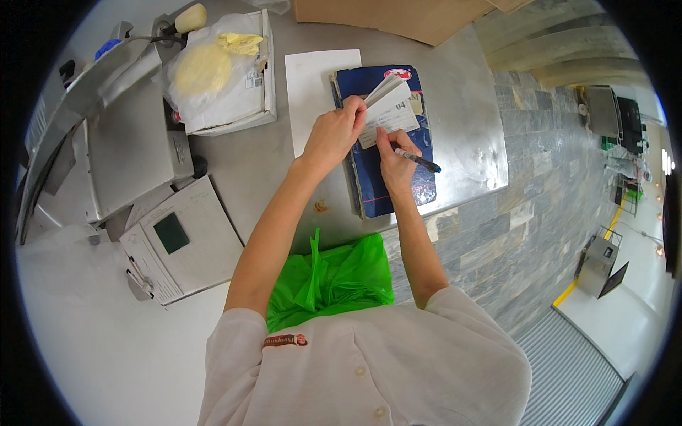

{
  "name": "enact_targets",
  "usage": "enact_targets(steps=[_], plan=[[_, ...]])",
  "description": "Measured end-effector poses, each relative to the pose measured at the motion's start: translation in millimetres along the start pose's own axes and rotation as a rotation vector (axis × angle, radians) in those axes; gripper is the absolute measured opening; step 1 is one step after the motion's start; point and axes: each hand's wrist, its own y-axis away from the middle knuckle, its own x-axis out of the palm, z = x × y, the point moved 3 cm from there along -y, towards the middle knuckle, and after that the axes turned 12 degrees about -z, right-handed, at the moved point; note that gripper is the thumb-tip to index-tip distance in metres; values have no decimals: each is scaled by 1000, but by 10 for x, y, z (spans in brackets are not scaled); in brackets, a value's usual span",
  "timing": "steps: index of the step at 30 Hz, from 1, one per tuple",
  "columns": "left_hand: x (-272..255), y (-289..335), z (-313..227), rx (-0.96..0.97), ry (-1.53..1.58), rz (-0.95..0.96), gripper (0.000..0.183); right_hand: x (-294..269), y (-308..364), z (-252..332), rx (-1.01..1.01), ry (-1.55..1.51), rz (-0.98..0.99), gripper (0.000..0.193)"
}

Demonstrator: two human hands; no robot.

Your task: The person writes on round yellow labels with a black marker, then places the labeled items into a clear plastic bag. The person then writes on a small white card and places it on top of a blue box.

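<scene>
A worn dark blue hardcover book [398, 186] lies on the steel table. On top of it rests a pad of small printed paper slips [395, 117], its upper leaves lifted and bent back. My left hand [337, 131] pinches those raised leaves at the pad's left edge. In my right hand [398, 162] is a dark pen [420, 160], its rear end pointing right and toward me, while my fingers press near the slip's lower edge. The pen's tip is hidden by my fingers. Partly under the book's left side is a white sheet of paper [312, 78].
A white box [234, 113] with a plastic-wrapped yellow round item stands left, beside a steel machine [131, 142]. Nearer me are a clipboard with papers [206, 234] and a green plastic bag [334, 280]. Cardboard [391, 18] lies at the far edge; tiled floor [529, 213] extends right.
</scene>
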Motion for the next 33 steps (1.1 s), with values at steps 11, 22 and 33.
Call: enact_targets(steps=[11,22,33], plan=[[-13,-7,-18,25,3,-17,13,-18,15,76,-59,75,-94,23],[-11,-11,-28,33,-13,-21,14,-2,-13,15,-57,75,-79,26],[-2,9,-39,52,-16,-14,14,19,-33,68,-105,58,-138,25]])
